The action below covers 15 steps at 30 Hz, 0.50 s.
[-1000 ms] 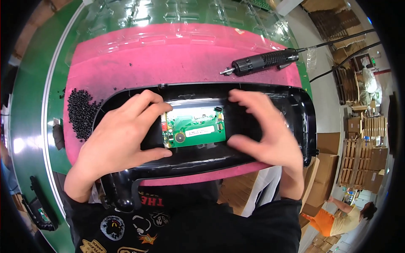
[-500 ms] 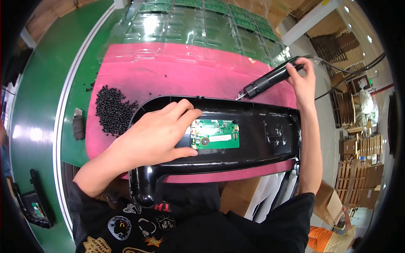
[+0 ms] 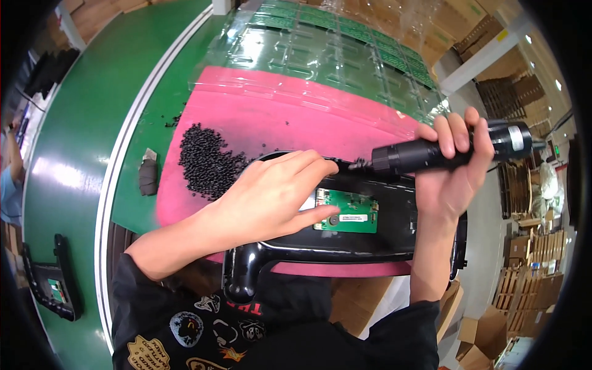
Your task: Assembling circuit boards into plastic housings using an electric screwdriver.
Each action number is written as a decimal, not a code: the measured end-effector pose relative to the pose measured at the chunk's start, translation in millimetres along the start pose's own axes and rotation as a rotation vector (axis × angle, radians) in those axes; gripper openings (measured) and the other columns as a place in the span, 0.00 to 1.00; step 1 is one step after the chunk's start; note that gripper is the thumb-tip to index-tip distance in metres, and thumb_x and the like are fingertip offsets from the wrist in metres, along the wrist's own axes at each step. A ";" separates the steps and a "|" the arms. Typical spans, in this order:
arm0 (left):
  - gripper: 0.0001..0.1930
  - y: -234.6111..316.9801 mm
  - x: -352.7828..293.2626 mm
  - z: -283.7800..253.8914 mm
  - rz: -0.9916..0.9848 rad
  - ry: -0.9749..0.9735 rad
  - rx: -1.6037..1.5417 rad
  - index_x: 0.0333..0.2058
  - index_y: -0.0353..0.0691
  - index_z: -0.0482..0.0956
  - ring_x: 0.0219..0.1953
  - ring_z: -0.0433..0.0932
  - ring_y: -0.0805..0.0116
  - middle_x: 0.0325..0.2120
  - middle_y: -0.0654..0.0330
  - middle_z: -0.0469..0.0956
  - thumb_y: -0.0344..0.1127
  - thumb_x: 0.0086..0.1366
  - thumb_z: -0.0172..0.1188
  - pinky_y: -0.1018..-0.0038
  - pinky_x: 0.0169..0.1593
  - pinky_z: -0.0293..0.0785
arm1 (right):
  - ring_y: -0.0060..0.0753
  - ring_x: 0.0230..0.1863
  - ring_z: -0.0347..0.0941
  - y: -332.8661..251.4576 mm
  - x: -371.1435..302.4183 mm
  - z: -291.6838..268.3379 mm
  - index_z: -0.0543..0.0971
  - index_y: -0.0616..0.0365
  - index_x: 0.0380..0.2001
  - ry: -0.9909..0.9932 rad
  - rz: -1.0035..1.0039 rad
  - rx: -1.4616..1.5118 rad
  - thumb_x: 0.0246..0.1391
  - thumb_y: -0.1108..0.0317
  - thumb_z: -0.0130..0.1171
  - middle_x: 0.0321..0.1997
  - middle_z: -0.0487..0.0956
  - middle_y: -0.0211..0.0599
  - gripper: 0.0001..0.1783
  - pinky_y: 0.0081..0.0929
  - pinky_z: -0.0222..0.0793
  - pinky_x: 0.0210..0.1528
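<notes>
Clock directions here are set with 12 o'clock directly away from the worker; from where I stand, they read as follows. At far left, past the white rail [image 3: 154, 83], lies a second black housing [image 3: 42, 290]. On the green bench [image 3: 123, 213], a dark wrapped bundle [image 3: 148, 177] sits at 9 o'clock of the pink mat [image 3: 277, 117]. A heap of small black pieces [image 3: 206, 160], apparently screws, occupies the mat's left side.

Left hand [image 3: 271, 197]: fingers extended, gap between forefinger and thumb, no object visible in them. The thumb tip overlaps the left end of the green circuit board [image 3: 354, 216]; contact cannot be confirmed. The board lies inside the large black housing [image 3: 394, 231], long axis roughly 9 to 3 o'clock, at 3 o'clock from the left palm. This is the nearer hand.

Right hand [image 3: 453, 185]: fingers clenched around a black power screwdriver [image 3: 404, 159], at 2 to 3 o'clock of the board. The tool lies nearly level with its tip directed at 9 o'clock. Key relation: the tip is at 12 o'clock of the board, apart from it, and the tool points across rather than down at it.
</notes>
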<state>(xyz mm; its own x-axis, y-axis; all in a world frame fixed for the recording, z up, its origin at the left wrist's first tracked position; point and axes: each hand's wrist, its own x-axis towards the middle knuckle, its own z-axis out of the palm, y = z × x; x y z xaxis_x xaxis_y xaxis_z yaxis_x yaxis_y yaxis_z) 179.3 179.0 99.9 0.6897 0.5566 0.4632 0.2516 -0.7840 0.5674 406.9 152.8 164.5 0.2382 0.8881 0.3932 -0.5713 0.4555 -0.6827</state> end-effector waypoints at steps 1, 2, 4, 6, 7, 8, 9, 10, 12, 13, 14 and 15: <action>0.22 -1.4 0.5 -0.9 0.029 0.049 -0.006 0.43 0.35 0.75 0.30 0.79 0.59 0.33 0.56 0.76 0.38 0.53 0.71 0.69 0.35 0.77 | 0.16 0.24 0.58 1.4 -7.0 7.7 0.70 0.49 0.38 0.000 -0.005 0.005 0.65 0.59 0.51 0.22 0.61 0.19 0.08 0.26 0.62 0.40; 0.22 -2.0 0.8 -1.3 0.059 0.098 -0.012 0.42 0.35 0.76 0.28 0.79 0.61 0.31 0.56 0.77 0.38 0.51 0.72 0.70 0.33 0.77 | 0.16 0.24 0.58 3.0 -12.8 13.0 0.69 0.49 0.38 0.008 0.004 0.042 0.66 0.59 0.50 0.22 0.61 0.19 0.07 0.26 0.62 0.40; 0.19 -1.2 0.4 -0.5 0.057 0.160 -0.004 0.37 0.35 0.78 0.26 0.79 0.63 0.27 0.58 0.77 0.37 0.49 0.74 0.71 0.30 0.76 | 0.15 0.24 0.58 9.4 -22.5 27.2 0.68 0.53 0.38 -0.003 -0.008 0.094 0.65 0.63 0.51 0.22 0.62 0.21 0.07 0.22 0.60 0.39; 0.18 -4.5 -0.1 0.5 0.133 0.173 0.008 0.34 0.34 0.78 0.24 0.78 0.62 0.24 0.58 0.77 0.36 0.49 0.74 0.71 0.27 0.75 | 0.14 0.23 0.57 13.5 -30.1 29.3 0.66 0.52 0.40 -0.047 -0.014 0.057 0.66 0.62 0.49 0.22 0.61 0.20 0.07 0.21 0.59 0.38; 0.15 -6.4 -0.5 1.1 0.165 0.181 0.018 0.33 0.34 0.78 0.23 0.78 0.61 0.23 0.58 0.77 0.34 0.49 0.73 0.71 0.25 0.74 | 0.14 0.23 0.57 14.6 -33.7 28.5 0.66 0.51 0.40 -0.081 -0.013 0.045 0.66 0.62 0.49 0.22 0.61 0.19 0.08 0.21 0.59 0.37; 0.15 -6.1 -1.4 1.3 0.161 0.178 0.018 0.33 0.34 0.78 0.23 0.78 0.61 0.23 0.58 0.77 0.34 0.49 0.73 0.71 0.25 0.74 | 0.14 0.23 0.57 15.7 -37.2 27.7 0.66 0.51 0.40 -0.114 -0.013 0.032 0.65 0.61 0.49 0.22 0.61 0.19 0.08 0.21 0.58 0.36; 0.14 -4.9 -1.3 1.4 0.167 0.159 0.036 0.33 0.34 0.78 0.23 0.78 0.60 0.23 0.58 0.77 0.32 0.49 0.72 0.70 0.24 0.74 | 0.14 0.21 0.56 16.2 -40.5 28.5 0.65 0.50 0.40 -0.074 -0.038 -0.024 0.64 0.59 0.51 0.21 0.61 0.18 0.10 0.21 0.58 0.34; 0.13 -3.9 -1.0 1.6 0.175 0.140 0.053 0.33 0.33 0.78 0.24 0.78 0.60 0.24 0.57 0.77 0.31 0.49 0.71 0.69 0.23 0.74 | 0.14 0.21 0.56 17.1 -41.9 27.6 0.65 0.50 0.40 -0.069 -0.037 -0.024 0.64 0.59 0.51 0.21 0.61 0.18 0.10 0.21 0.58 0.34; 0.13 -3.3 -1.2 1.0 0.191 0.094 0.078 0.34 0.33 0.78 0.25 0.78 0.59 0.25 0.57 0.77 0.29 0.50 0.69 0.69 0.24 0.74 | 0.14 0.20 0.56 18.4 -45.1 24.0 0.64 0.49 0.40 -0.186 -0.062 -0.076 0.63 0.58 0.53 0.20 0.61 0.18 0.12 0.22 0.58 0.34; 0.13 -3.3 -1.4 1.2 0.209 0.052 0.106 0.35 0.33 0.78 0.26 0.78 0.59 0.26 0.56 0.77 0.28 0.50 0.67 0.68 0.25 0.75 | 0.18 0.19 0.60 15.6 -49.8 17.6 0.64 0.43 0.43 -0.145 -0.030 -0.139 0.61 0.50 0.56 0.20 0.65 0.18 0.17 0.27 0.60 0.33; 0.13 -3.7 -1.1 2.0 0.210 0.046 0.102 0.35 0.33 0.78 0.26 0.78 0.59 0.26 0.56 0.77 0.28 0.50 0.67 0.68 0.25 0.75 | 0.18 0.19 0.60 14.1 -51.3 15.9 0.64 0.43 0.43 -0.137 -0.030 -0.138 0.61 0.50 0.56 0.20 0.65 0.18 0.17 0.27 0.60 0.33; 0.13 -4.2 0.0 3.0 0.220 0.029 0.079 0.36 0.32 0.78 0.28 0.78 0.58 0.27 0.56 0.77 0.27 0.50 0.66 0.68 0.26 0.75 | 0.19 0.20 0.61 11.7 -52.6 15.2 0.64 0.44 0.43 -0.180 -0.012 -0.147 0.60 0.51 0.58 0.21 0.66 0.19 0.18 0.27 0.60 0.33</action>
<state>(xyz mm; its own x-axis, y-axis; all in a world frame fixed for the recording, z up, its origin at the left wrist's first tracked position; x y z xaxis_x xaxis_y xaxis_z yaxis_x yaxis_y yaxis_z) 180.3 181.4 95.5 0.7144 0.3763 0.5900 0.1501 -0.9059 0.3960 375.7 110.5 145.2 0.0926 0.8633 0.4961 -0.4460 0.4815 -0.7545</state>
